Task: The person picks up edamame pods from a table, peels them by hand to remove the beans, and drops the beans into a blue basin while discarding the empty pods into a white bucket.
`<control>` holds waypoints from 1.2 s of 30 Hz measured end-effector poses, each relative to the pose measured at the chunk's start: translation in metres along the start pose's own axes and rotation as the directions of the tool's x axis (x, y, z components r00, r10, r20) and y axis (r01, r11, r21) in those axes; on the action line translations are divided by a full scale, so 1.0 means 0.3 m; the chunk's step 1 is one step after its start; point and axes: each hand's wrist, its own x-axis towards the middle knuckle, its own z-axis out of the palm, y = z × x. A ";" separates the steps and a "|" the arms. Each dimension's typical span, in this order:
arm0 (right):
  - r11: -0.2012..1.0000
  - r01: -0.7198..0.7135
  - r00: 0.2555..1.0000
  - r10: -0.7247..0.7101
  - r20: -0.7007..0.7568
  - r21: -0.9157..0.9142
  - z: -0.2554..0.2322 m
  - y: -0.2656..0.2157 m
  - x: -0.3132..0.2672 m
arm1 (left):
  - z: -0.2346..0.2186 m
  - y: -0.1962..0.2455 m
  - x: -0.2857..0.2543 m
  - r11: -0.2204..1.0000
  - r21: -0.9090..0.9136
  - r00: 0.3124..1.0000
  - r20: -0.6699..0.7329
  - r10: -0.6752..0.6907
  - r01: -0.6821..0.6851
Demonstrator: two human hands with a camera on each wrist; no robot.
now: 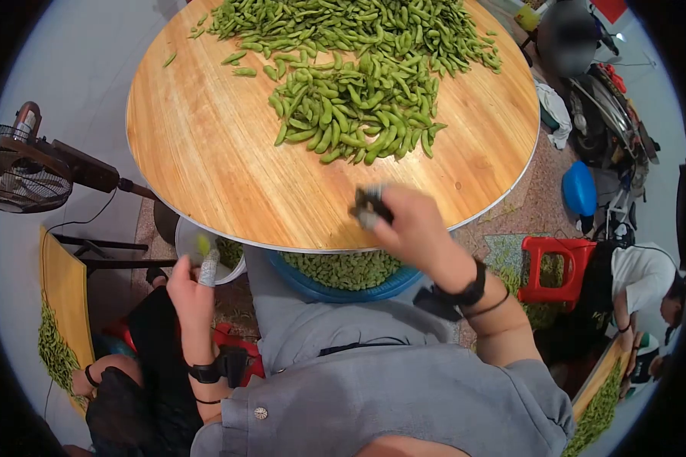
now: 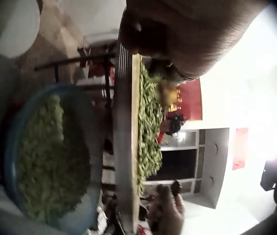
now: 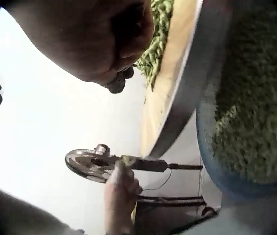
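Observation:
In the head view my left hand [image 1: 190,293], with silver tape on a finger, pinches a small green pod [image 1: 203,244] beside the rim of a white bucket [image 1: 240,270]. My right hand [image 1: 415,228] hovers over the near edge of the round wooden table [image 1: 229,167], blurred. Dark and silver coverings wrap its thumb and finger, which stand apart with no pod visible between them. Beyond it lies a heap of green pods [image 1: 351,107]. Both hands also show in the wrist views, the right hand [image 2: 168,210] in the left wrist view.
Below the table edge, a blue basin [image 1: 305,286] of shelled beans [image 1: 343,268] sits at the lap. A fan [image 1: 30,171] stands left; a red stool [image 1: 537,270] and a blue object [image 1: 579,189] are right. Other people work beside pods at both sides.

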 end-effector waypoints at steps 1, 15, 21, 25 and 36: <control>0.999 0.029 0.995 -0.031 -0.094 -0.026 0.003 0.005 0.056 | -0.028 -0.024 0.008 0.944 0.299 0.989 -0.010 -0.145 0.142; 0.844 -0.290 0.953 0.212 0.216 0.451 0.043 0.002 0.024 | 0.227 0.328 0.015 0.862 -0.507 0.813 0.510 0.280 0.022; 0.462 -0.534 0.844 0.349 0.408 0.708 0.012 -0.020 -0.080 | 0.303 0.352 0.009 0.723 -0.612 0.613 0.716 0.334 0.320; 0.311 -0.541 0.835 0.313 0.454 0.781 0.017 -0.024 -0.081 | 0.295 0.364 0.001 0.707 -0.603 0.600 0.736 0.315 0.369; 0.810 -0.118 0.991 0.062 0.117 0.574 0.069 -0.007 -0.139 | 0.306 0.360 -0.016 0.684 -0.642 0.753 0.626 0.206 0.347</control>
